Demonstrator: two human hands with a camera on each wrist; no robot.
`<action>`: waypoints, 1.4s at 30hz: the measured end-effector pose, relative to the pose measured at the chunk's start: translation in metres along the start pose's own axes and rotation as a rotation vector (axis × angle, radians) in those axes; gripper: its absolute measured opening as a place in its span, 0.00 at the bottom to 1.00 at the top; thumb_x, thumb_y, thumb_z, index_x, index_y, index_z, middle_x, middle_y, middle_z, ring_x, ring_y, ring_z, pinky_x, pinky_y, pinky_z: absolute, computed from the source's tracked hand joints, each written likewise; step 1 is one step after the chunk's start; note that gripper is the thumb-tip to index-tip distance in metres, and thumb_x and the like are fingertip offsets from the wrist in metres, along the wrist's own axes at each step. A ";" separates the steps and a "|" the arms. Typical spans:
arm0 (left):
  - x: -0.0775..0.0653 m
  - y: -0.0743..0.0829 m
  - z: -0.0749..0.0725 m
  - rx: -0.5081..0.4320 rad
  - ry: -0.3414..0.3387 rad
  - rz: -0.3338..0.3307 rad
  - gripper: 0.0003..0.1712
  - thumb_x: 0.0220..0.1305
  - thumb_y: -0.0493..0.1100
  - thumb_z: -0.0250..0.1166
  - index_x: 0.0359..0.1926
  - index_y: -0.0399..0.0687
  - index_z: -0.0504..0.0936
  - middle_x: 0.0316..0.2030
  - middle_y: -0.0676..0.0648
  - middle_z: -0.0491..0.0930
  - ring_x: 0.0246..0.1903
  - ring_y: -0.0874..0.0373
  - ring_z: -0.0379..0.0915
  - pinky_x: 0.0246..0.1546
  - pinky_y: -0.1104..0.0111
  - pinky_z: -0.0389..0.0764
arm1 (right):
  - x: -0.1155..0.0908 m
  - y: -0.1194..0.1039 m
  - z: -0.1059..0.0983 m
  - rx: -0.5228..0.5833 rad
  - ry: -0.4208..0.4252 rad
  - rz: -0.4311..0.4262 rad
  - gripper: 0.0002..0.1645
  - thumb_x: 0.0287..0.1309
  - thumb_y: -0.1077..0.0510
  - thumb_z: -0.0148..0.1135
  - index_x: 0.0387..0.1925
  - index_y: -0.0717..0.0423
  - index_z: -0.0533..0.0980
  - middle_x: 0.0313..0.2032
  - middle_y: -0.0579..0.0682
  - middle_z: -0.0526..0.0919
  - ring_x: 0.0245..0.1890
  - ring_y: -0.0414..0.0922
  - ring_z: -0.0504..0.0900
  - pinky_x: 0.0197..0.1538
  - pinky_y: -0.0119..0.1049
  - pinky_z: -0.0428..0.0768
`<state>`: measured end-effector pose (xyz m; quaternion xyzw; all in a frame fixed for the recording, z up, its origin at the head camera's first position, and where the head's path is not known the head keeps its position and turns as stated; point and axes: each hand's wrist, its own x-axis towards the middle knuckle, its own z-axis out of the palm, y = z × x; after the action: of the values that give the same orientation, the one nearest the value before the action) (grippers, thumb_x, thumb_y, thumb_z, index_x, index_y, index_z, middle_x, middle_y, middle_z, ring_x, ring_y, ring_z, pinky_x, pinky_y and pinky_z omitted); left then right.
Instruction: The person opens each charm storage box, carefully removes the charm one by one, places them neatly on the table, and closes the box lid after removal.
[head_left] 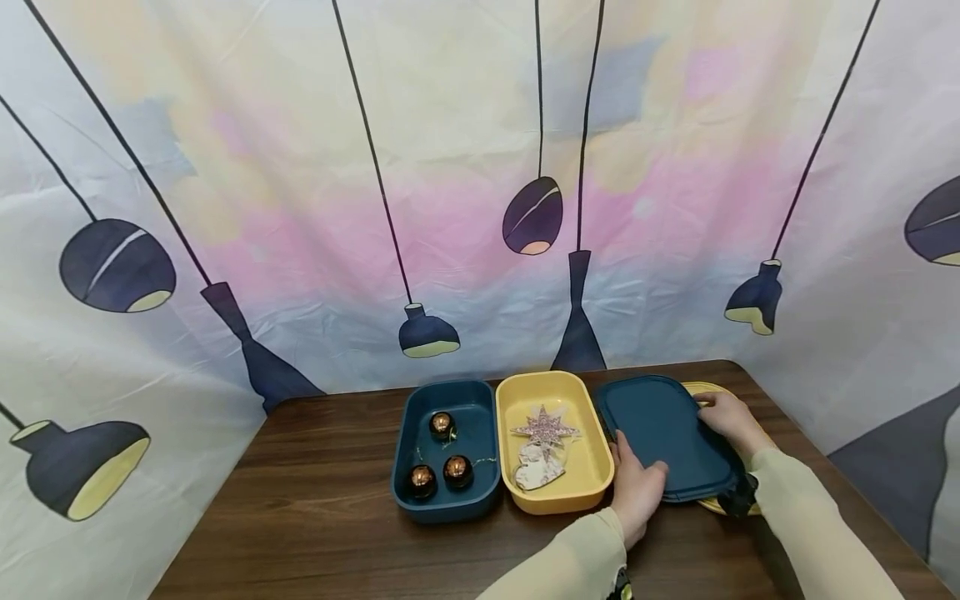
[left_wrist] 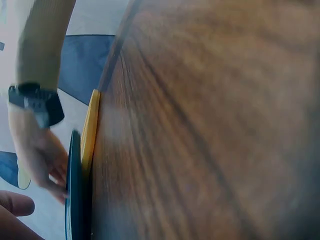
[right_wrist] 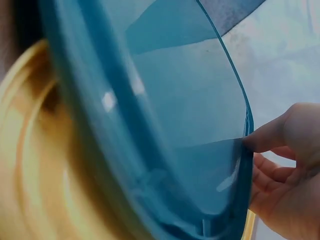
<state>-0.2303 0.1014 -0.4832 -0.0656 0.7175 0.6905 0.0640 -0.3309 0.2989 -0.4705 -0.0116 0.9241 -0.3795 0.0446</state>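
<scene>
A dark blue lid [head_left: 663, 437] lies partly over a yellow lid [head_left: 705, 387] on the right of the table. My right hand [head_left: 731, 421] pinches the blue lid's right edge; in the right wrist view, thumb and fingers [right_wrist: 265, 139] meet at its rim. Beside the blue lid's left edge is my left hand [head_left: 637, 492], thumb and fingers spread apart, near the yellow box [head_left: 592, 475]. Only part of that hand, with the thumb [left_wrist: 17, 203], shows in the left wrist view. Whether it touches the lid cannot be told.
Inside the yellow box are a glittery star [head_left: 546, 427] and a whitish ornament [head_left: 538, 468]. Left of it, touching or nearly so, a blue box [head_left: 480, 492] contains three shiny dark baubles [head_left: 457, 472]. Both stand on the brown wooden table [head_left: 315, 500], before a patterned cloth [head_left: 465, 208].
</scene>
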 end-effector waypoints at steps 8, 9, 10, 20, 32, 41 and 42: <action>0.000 0.000 -0.003 0.015 -0.030 0.028 0.46 0.63 0.34 0.63 0.78 0.40 0.52 0.77 0.33 0.45 0.74 0.37 0.48 0.68 0.44 0.59 | -0.009 0.006 -0.005 -0.058 -0.004 -0.002 0.30 0.66 0.63 0.48 0.64 0.80 0.65 0.58 0.81 0.69 0.40 0.59 0.77 0.36 0.43 0.74; 0.000 0.000 -0.004 0.019 -0.037 0.029 0.46 0.62 0.34 0.63 0.78 0.40 0.53 0.77 0.33 0.45 0.74 0.36 0.48 0.68 0.44 0.60 | -0.009 0.007 -0.006 -0.061 -0.004 -0.003 0.30 0.66 0.64 0.48 0.64 0.80 0.65 0.57 0.81 0.69 0.39 0.59 0.77 0.36 0.43 0.74; -0.001 -0.001 -0.004 0.025 -0.043 0.028 0.46 0.63 0.34 0.63 0.78 0.40 0.53 0.77 0.34 0.45 0.74 0.37 0.48 0.68 0.45 0.60 | -0.009 0.008 -0.006 -0.065 -0.004 -0.003 0.30 0.65 0.64 0.48 0.64 0.80 0.65 0.57 0.81 0.70 0.39 0.59 0.77 0.35 0.43 0.75; -0.016 0.005 -0.011 0.147 -0.117 0.065 0.45 0.61 0.36 0.64 0.78 0.43 0.56 0.78 0.37 0.44 0.75 0.38 0.45 0.66 0.46 0.63 | -0.014 0.000 -0.012 -0.134 0.029 -0.041 0.31 0.71 0.59 0.50 0.65 0.81 0.63 0.58 0.82 0.68 0.53 0.74 0.73 0.49 0.60 0.78; -0.044 0.059 -0.052 0.333 -0.360 0.219 0.42 0.68 0.47 0.64 0.78 0.63 0.57 0.76 0.55 0.52 0.75 0.56 0.50 0.67 0.55 0.66 | -0.024 -0.058 -0.024 -0.074 0.244 -0.214 0.34 0.78 0.53 0.48 0.74 0.70 0.58 0.68 0.78 0.59 0.60 0.75 0.66 0.53 0.70 0.70; -0.038 0.096 -0.121 0.561 -0.353 0.504 0.41 0.74 0.50 0.59 0.81 0.59 0.50 0.78 0.52 0.51 0.76 0.53 0.47 0.72 0.50 0.58 | -0.036 -0.104 -0.011 -0.026 0.326 -0.398 0.35 0.77 0.50 0.52 0.76 0.62 0.58 0.69 0.73 0.63 0.53 0.71 0.76 0.44 0.63 0.78; -0.037 0.099 -0.131 0.582 -0.337 0.520 0.42 0.74 0.50 0.59 0.81 0.59 0.49 0.78 0.51 0.51 0.76 0.52 0.48 0.72 0.49 0.57 | -0.038 -0.108 -0.008 -0.022 0.325 -0.413 0.36 0.76 0.50 0.53 0.76 0.61 0.58 0.69 0.72 0.63 0.53 0.71 0.76 0.44 0.64 0.78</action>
<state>-0.2125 -0.0254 -0.3745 0.2522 0.8546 0.4535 0.0199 -0.2954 0.2294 -0.3858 -0.1395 0.9012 -0.3674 -0.1828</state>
